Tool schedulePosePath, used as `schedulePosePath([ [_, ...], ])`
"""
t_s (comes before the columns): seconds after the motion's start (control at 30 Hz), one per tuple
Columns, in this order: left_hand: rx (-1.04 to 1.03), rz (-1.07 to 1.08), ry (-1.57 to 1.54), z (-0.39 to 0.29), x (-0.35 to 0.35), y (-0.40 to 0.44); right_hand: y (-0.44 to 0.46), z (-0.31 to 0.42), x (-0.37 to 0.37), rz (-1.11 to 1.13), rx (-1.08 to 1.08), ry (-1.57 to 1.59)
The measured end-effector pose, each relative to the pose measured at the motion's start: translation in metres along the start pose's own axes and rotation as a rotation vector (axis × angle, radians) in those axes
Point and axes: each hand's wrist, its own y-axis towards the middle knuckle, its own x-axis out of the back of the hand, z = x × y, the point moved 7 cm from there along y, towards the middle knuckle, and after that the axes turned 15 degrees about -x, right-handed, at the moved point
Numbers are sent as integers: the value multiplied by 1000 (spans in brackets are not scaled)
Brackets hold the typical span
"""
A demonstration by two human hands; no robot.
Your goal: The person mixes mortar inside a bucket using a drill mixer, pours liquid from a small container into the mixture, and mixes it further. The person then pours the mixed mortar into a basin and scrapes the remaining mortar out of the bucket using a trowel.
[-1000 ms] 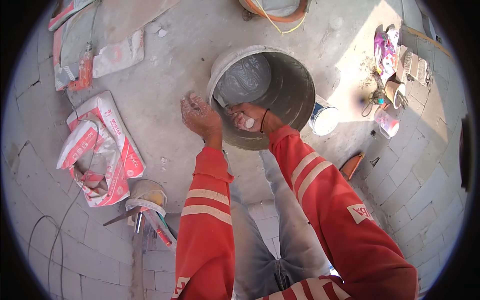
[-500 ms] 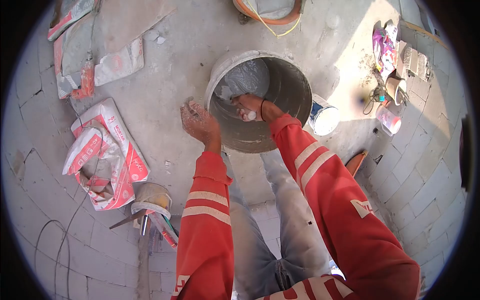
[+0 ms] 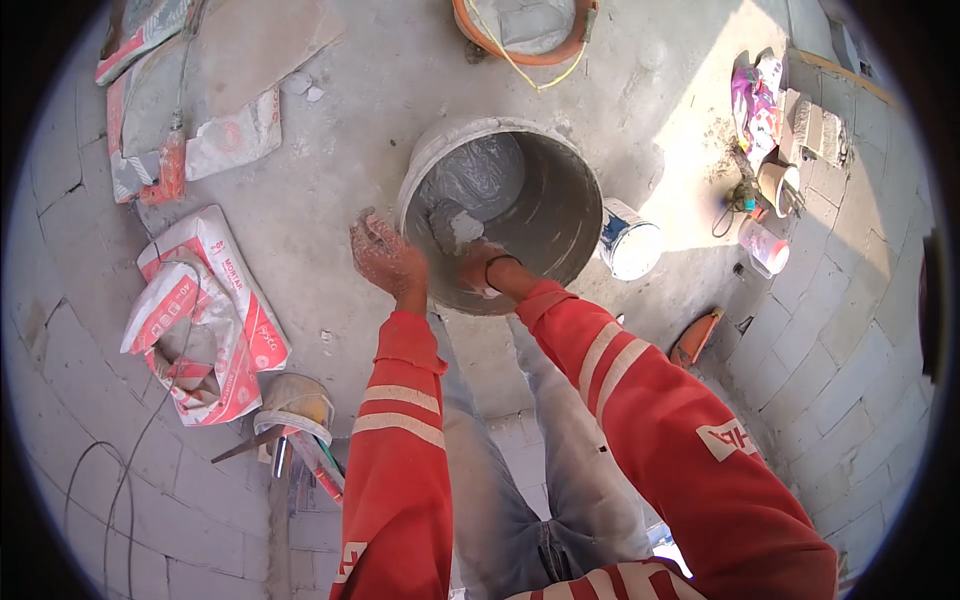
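A large round bucket [image 3: 572,205] is tilted towards me, with wet grey mortar [image 3: 480,175] on its bottom. My right hand [image 3: 482,268] reaches inside near the front wall, closed around the handle of a trowel. Mortar coats the trowel's blade [image 3: 457,228], which points to the upper left. The handle is mostly hidden by the fingers. Just outside the bucket's left rim is my left hand [image 3: 388,258], smeared with mortar, fingers loosely apart and holding nothing. Whether it touches the rim I cannot tell.
Mortar bags [image 3: 235,290] lie on the left, by a small bucket of tools [image 3: 297,405]. An orange-rimmed tub [image 3: 525,50] with a yellow cord stands beyond. A white pail [image 3: 632,245] is right of the bucket. Block walls [image 3: 830,330] flank the floor.
My right hand has drawn back towards the bucket's near wall, and the trowel's blade now shows. The left hand stays beside the rim. The whole view has shifted slightly.
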Motion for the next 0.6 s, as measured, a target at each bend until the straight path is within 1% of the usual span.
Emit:
schedulePosePath([
  [0.03,-17,-26,15,0,0,2,-9,-12,10,-223,87,0],
  [0.07,-18,-9,23,-3,0,4,-25,-31,12,-446,179,-4],
  [0.13,-15,36,45,-8,3,6,-84,-75,23,-484,115,253],
  [0.2,34,19,1,-6,4,4,-142,-108,27,-559,160,284],
  [0.23,59,12,-22,-5,2,4,-152,-129,23,-629,170,259],
  [0.3,-43,-3,73,-7,5,4,-163,-169,11,-760,191,212],
  [0.33,-99,-15,120,-12,6,7,-155,-187,9,-770,171,180],
  [0.4,-80,-13,111,-8,5,4,-133,-217,3,-784,129,118],
  [0.47,-102,-25,121,-2,2,3,-113,-229,1,-852,159,29],
  [0.53,-14,-18,2,-7,2,6,-83,-240,-3,-900,180,-46],
  [0.57,34,-6,-51,-8,4,5,-72,-250,-10,-865,172,-85],
  [0.6,29,8,-36,-10,4,3,-68,-258,-15,-857,159,-95],
])
